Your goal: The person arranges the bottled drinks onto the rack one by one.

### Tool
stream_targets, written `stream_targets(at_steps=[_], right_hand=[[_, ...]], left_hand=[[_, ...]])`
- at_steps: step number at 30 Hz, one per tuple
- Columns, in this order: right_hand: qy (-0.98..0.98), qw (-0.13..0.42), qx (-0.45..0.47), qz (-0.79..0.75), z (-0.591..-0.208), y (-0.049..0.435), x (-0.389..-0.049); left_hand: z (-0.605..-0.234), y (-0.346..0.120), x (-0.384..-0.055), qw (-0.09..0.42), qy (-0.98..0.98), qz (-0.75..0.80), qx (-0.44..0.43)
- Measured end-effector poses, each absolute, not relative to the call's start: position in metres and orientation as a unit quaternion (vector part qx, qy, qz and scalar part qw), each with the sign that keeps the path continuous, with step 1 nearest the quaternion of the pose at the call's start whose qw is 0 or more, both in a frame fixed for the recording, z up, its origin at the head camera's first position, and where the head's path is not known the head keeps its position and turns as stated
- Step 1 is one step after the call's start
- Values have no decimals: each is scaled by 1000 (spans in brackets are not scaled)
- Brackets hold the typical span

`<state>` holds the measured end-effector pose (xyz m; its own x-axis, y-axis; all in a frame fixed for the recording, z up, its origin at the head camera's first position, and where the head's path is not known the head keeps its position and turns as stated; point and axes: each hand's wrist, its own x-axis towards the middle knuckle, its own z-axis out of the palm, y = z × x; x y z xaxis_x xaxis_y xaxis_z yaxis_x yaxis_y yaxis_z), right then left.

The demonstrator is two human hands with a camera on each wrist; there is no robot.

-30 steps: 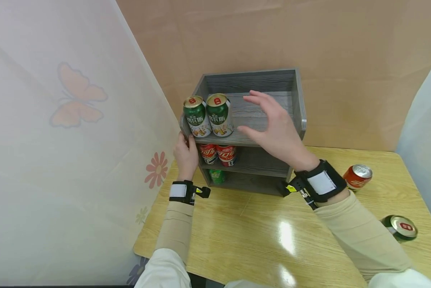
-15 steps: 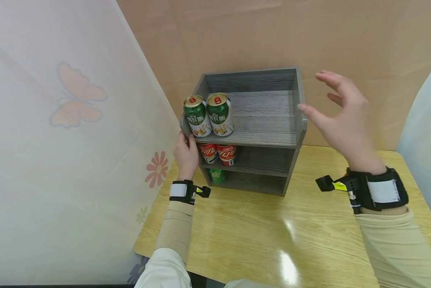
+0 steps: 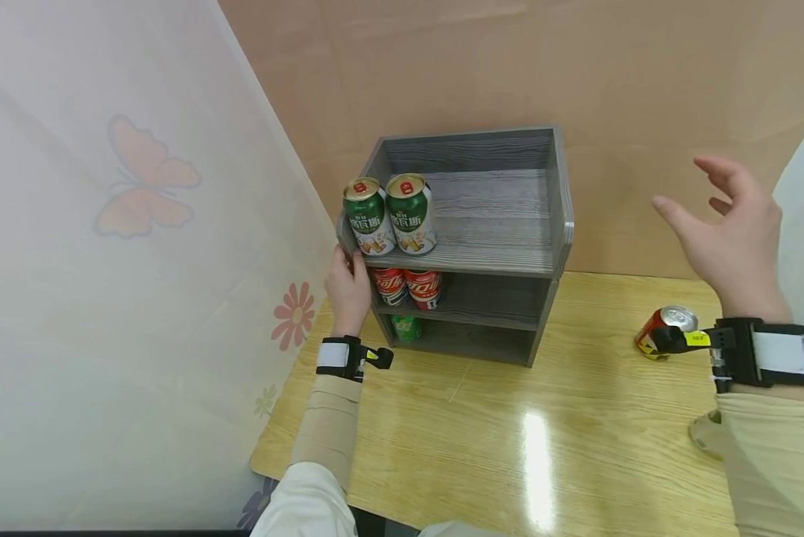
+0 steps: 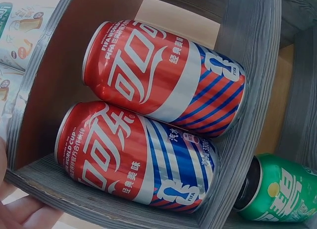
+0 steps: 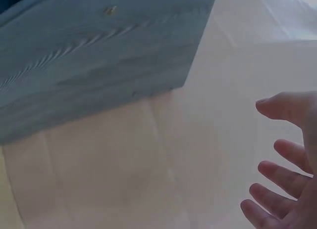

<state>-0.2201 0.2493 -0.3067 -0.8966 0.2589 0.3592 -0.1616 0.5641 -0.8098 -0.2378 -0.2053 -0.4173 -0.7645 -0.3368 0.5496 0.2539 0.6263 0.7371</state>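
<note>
My left hand (image 3: 348, 294) grips the left side of a grey wooden three-level shelf (image 3: 492, 216), its thumb at the front edge. Two green-and-white drink cans (image 3: 410, 216) stand side by side at the left of the top level. Below them, two red cola cans (image 4: 148, 75) stand together on the middle level. A green soda can (image 4: 280, 189) is at the left of the bottom level. My right hand (image 3: 737, 231) hangs in the air right of the shelf, fingers spread and holding nothing. Under its wrist, another red cola can (image 3: 649, 328) stands on the table.
The light wooden table (image 3: 456, 432) carries the shelf. Beside the right sleeve (image 3: 771, 447), another can (image 3: 705, 434) is mostly hidden. A pale wall with a butterfly print (image 3: 147, 179) borders the left, and a brown covering (image 3: 617, 89) hangs behind.
My right hand has moved right, from beside the green-and-white cans on the top level to the air past the shelf's right side. The left hand and the shelf have stayed in place.
</note>
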Motion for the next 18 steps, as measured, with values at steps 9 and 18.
stream_targets(at_steps=[9, 18], right_hand=[[-903, 118, -52, 409, -342, 287, -228], [-912, 60, -58, 401, -385, 316, -237]], left_hand=[[-416, -205, -238, 343, -835, -430, 22], [-414, -205, -236, 343, -836, -428, 25]])
